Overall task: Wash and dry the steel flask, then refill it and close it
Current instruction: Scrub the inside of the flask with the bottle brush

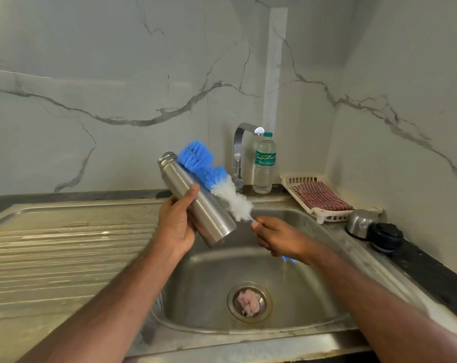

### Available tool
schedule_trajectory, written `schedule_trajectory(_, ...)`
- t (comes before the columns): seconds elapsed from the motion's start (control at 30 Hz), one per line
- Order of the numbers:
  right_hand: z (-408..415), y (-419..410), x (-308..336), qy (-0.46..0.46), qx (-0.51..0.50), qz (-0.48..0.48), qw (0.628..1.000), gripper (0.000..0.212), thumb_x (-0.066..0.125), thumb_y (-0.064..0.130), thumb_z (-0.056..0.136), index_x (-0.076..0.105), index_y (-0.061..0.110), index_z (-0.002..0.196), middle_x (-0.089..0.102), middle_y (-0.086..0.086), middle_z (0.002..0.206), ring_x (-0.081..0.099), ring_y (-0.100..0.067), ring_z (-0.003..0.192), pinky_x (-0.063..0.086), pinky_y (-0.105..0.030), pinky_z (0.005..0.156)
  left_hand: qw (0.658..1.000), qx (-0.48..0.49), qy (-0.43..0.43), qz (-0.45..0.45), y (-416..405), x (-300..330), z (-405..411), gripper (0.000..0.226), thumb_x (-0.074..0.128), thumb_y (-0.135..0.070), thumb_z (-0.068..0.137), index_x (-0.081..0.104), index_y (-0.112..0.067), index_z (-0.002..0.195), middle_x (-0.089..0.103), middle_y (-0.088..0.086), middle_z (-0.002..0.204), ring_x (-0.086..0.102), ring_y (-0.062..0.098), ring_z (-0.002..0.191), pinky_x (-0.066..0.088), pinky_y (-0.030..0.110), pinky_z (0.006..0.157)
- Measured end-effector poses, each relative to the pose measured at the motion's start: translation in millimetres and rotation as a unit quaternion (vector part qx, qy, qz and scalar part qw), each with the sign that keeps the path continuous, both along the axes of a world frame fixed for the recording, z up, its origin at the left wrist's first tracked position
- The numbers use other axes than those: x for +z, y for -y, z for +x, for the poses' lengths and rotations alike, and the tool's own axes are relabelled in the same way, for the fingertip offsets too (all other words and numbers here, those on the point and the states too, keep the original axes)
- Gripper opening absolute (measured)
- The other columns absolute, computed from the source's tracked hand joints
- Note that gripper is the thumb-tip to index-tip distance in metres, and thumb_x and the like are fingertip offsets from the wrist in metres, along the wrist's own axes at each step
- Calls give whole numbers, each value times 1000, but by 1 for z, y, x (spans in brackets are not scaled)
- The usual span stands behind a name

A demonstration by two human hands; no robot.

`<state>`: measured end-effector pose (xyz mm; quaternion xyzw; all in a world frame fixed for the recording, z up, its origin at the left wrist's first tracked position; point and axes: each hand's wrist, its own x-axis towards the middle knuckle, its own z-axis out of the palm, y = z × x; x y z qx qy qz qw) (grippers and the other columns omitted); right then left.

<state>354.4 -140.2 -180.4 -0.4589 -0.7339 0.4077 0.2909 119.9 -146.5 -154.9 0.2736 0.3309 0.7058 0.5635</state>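
A: How far along?

B: Washing. Left hand (176, 224) grips the steel flask (196, 199) tilted over the sink (209, 281); right hand (277, 238) holds the brush (214, 176) against it.

A: Left?

B: Drying, refilling, closing; the cap (386, 235) sits far right.

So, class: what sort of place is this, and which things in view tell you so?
Most likely a home kitchen: a steel sink with a ribbed drainboard, a tap against a marble-look wall, and a dish rack holding a folded cloth.
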Motion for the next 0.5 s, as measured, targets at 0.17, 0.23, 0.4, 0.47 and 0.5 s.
schedule_trajectory(0.17, 4, 2, 5, 37, 63, 1, 997, 31, 41, 28, 110, 41, 18, 81, 36, 3, 65, 31, -6, 53, 25, -25, 51, 999, 24, 24, -34, -1, -1, -8, 38, 66, -32, 95, 62, -17, 130, 71, 8, 116, 69, 27, 106, 57, 48, 88)
schedule_trajectory(0.23, 18, 3, 8, 90, 76, 5, 993, 32, 42, 31, 110, 43, 20, 80, 39, 7, 65, 35, -3, 54, 31, -20, 52, 998, 32, 41, -34, -3, -2, -18, 35, 55, -35, 97, 66, -18, 126, 73, 6, 106, 71, 23, 94, 58, 40, 76)
schedule_trajectory(0.4, -9, -2, -1, 134, -15, 139, 981, 35, 41, 37, 109, 47, 23, 78, 52, 7, 69, 51, -8, 65, 44, -30, 66, 999, -38, -21, -32, 7, -1, 3, 63, 70, -67, 81, 64, -21, 124, 75, 16, 110, 74, 33, 94, 60, 48, 81)
schedule_trajectory(0.47, -17, -3, -2, 102, -28, 137, 985, 35, 40, 34, 109, 45, 21, 77, 49, 6, 66, 49, -6, 59, 43, -30, 60, 999, -22, -33, -24, 7, 0, 13, 87, 90, -60, 59, 60, -18, 129, 72, 19, 117, 73, 36, 99, 60, 53, 82)
schedule_trajectory(0.5, -14, -3, -1, 68, -14, 99, 993, 34, 40, 32, 110, 43, 19, 78, 45, 6, 64, 44, -4, 54, 37, -26, 54, 999, -10, -27, -25, 6, 2, 14, 94, 97, -55, 52, 59, -17, 129, 71, 20, 120, 72, 38, 103, 59, 58, 84)
